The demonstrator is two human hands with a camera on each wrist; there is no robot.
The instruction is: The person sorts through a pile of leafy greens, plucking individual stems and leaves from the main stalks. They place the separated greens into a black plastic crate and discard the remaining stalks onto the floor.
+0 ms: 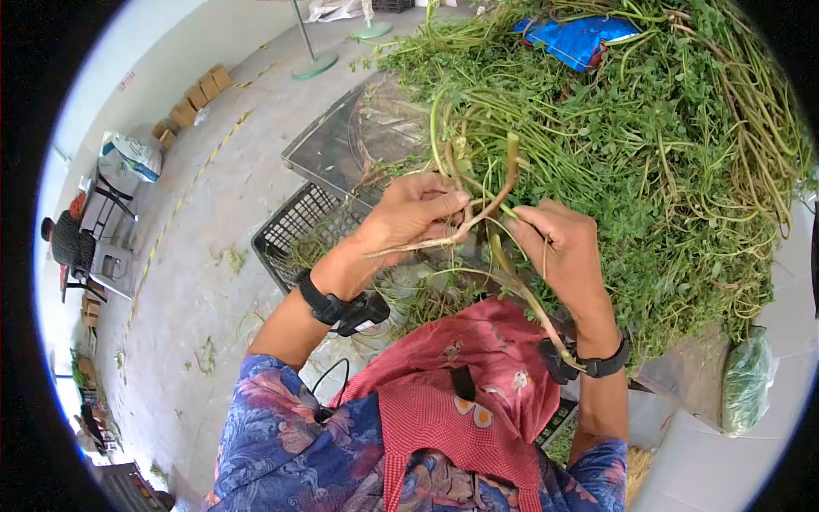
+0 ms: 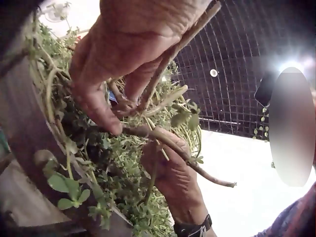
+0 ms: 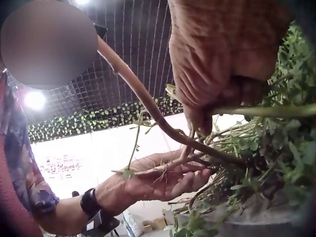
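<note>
My left hand (image 1: 414,213) pinches a brownish branching stem (image 1: 503,192) between thumb and fingers, in front of a heap of leafy green plants (image 1: 631,162). One branch of this stem runs back over the left wrist, and fine roots show on it in the right wrist view. Close to its right, my right hand (image 1: 559,243) has its fingers curled and pinches a thin green stem (image 3: 266,110). Below the right hand, a thicker pale stem (image 1: 537,309) slants down toward the right wrist. In the left wrist view both hands (image 2: 173,173) appear among the stems.
The heap covers the right of a dark table (image 1: 328,136), with a blue packet (image 1: 576,38) on top. A black crate (image 1: 299,224) stands at the table's left. A green bag (image 1: 748,384) lies at the right edge. Across the floor, a person (image 1: 72,243) sits at far left.
</note>
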